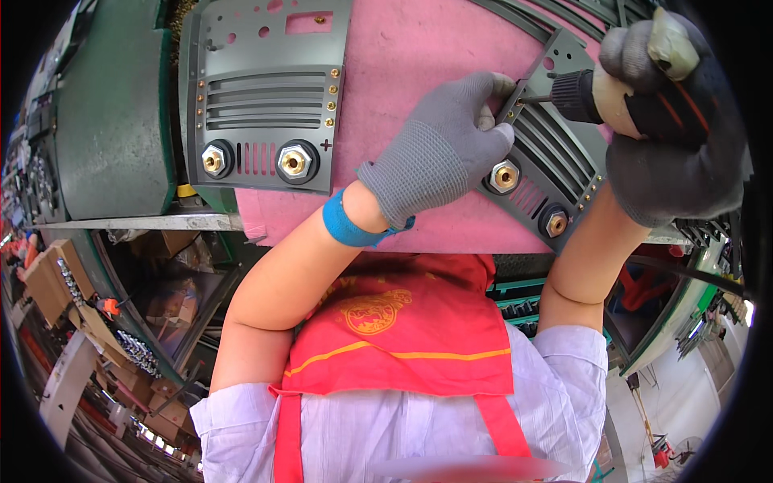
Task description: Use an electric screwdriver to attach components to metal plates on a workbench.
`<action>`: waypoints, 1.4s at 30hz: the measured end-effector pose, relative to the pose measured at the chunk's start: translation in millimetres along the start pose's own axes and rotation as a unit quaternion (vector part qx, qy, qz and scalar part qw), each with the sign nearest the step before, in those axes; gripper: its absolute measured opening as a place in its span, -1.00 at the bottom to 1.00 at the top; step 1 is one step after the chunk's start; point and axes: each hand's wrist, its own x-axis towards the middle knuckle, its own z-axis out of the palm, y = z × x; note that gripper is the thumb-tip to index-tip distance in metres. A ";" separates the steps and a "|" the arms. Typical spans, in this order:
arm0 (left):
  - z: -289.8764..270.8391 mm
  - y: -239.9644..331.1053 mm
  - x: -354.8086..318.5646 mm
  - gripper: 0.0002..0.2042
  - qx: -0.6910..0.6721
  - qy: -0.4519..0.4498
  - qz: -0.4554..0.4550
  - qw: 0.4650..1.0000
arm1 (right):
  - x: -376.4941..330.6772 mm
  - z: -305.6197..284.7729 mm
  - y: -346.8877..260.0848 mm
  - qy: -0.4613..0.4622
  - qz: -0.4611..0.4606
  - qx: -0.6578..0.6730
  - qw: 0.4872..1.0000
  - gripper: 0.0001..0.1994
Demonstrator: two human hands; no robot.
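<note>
Leans over a pink-topped counter (386, 48), busy at the right part of its near edge with a slotted gray panel (555, 153). Has this panel lying at a slant, one corner at the counter's near edge and the upper end turned toward the far edge. Shows two hex fittings (505, 175) in brass and silver on the end closer to the near edge, plus small brass screws (594, 183) along the side.

Holds a black power screwdriver (612, 101) in the gray-gloved right hand (676, 173), grip clamped around the body. Points the thin bit (536, 100) leftward at the panel's upper left side; cannot tell about contact at the tip. Places the gray-gloved left hand (447, 141) at that same side, thumb and fingertips just beside the bit; cannot tell about this grip being apart or together.

Has a second panel (266, 97) lying near the counter's left edge, squarer to the near edge, likewise fitted with two hex fittings and rows of screws. Has dark strips (527, 20) lying toward the far right corner. Wears a blue wristband (346, 225) on the left wrist and a red apron (394, 322) at the near edge.
</note>
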 end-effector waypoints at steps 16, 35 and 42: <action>-22.8 2.2 -14.5 -0.67 -0.223 -0.051 -0.071 0.971 | 0.4 19.7 -21.3 -0.019 -0.009 0.024 0.999 -0.71; -15.0 -0.1 -1.6 -0.51 -0.439 -0.088 -0.126 0.885 | 7.8 53.9 -51.7 -0.029 -0.041 0.053 0.997 -0.67; -13.5 -1.9 -0.8 -0.41 -0.434 -0.076 -0.132 0.888 | 7.9 48.7 -49.8 -0.033 -0.040 0.067 0.996 -0.65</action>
